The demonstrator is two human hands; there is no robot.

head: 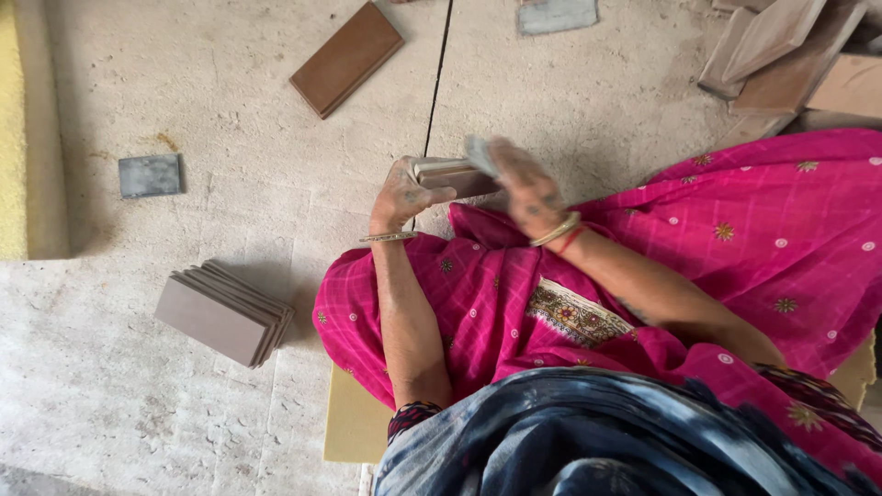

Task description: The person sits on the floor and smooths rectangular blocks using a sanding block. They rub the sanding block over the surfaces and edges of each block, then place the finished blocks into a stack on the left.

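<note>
My left hand (401, 195) grips a flat brownish tile (457, 174) by its near end, holding it over my lap. My right hand (524, 188) is blurred with motion and presses a small grey pad (480, 154) against the tile's far end. Both wrists wear bangles. Pink patterned cloth (735, 248) covers my knees just below the hands.
A stack of grey-brown tiles (223, 312) stands on the concrete floor to my left. A single brown tile (346, 58) lies further ahead, a small grey pad (150, 175) at the left, another grey piece (556, 15) at the top, and a loose tile pile (790, 55) at the upper right.
</note>
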